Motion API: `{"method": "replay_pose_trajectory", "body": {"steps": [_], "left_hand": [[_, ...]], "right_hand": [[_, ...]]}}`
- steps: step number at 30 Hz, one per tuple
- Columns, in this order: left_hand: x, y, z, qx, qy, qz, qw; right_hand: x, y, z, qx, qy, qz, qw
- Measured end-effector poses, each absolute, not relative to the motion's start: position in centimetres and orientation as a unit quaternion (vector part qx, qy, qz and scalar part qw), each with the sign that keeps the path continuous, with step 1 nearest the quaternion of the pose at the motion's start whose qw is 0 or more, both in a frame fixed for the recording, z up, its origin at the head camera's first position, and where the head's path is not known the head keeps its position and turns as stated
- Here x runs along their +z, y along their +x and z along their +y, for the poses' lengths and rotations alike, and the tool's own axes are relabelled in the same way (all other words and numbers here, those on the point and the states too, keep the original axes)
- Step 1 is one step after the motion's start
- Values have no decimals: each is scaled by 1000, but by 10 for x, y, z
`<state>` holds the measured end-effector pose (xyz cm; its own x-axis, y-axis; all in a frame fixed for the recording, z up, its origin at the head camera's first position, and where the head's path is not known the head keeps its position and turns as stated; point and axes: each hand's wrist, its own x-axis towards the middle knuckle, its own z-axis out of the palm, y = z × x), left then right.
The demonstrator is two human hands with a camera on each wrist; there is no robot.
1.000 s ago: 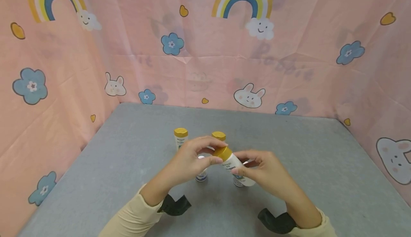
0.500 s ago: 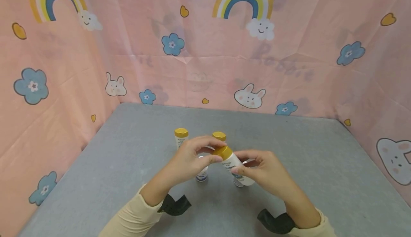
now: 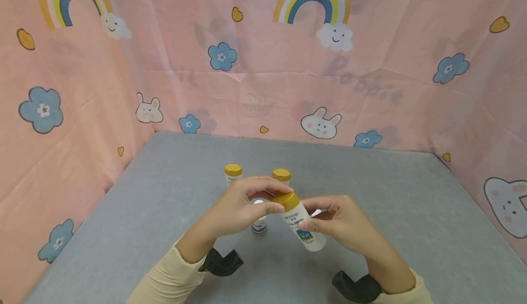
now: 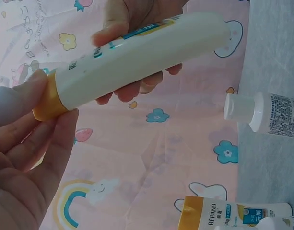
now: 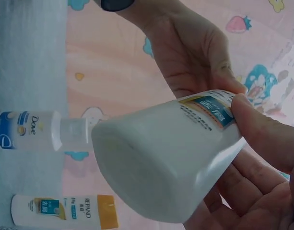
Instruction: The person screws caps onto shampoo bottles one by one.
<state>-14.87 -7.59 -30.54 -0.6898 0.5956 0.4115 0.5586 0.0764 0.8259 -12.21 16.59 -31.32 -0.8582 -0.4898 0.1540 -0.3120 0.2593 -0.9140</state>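
Note:
Both hands hold a white shampoo bottle [image 3: 303,231] with a gold cap [image 3: 288,200], tilted above the table. My left hand [image 3: 235,209] pinches the cap between thumb and fingers. Round the white body curl the thumb and fingers of my right hand [image 3: 345,219]. The right wrist view shows the bottle's flat base [image 5: 137,177] and part of its blue-green label [image 5: 214,108]. In the left wrist view the cap sits against the body, with the left thumb on one side of it and fingertips on the other.
Behind the hands stand two gold-capped bottles, one at left [image 3: 233,171] and one in the middle [image 3: 282,175]. A small white bottle [image 3: 258,224] stands below the left hand. A white Dove bottle [image 5: 34,130] appears in the right wrist view. A pink printed curtain [image 3: 263,75] surrounds the grey table [image 3: 185,157].
The held bottle's base has swung down and toward me, so the label faces the head camera more fully. It now covers most of the small bottle behind it. Both hands keep their grip.

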Motion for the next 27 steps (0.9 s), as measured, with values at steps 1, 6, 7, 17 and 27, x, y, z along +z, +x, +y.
{"method": "replay_pose_trajectory", "body": {"steps": [1, 6, 7, 17, 27], "left_hand": [[-305, -149, -76, 553, 399, 731, 15], [-305, -149, -77, 555, 422, 717, 16], [-305, -149, -77, 562, 420, 712, 23], [-308, -160, -52, 682, 268, 671, 113], [-325, -192, -4, 674, 225, 702, 50]], "right_hand": [[-313, -122, 166, -555, -258, 787, 80], [-313, -121, 166, -567, -275, 772, 83], [-313, -121, 167, -571, -280, 767, 83], [-312, -125, 170, -542, -179, 820, -36], [-322, -151, 190, -531, -77, 840, -84]]}}
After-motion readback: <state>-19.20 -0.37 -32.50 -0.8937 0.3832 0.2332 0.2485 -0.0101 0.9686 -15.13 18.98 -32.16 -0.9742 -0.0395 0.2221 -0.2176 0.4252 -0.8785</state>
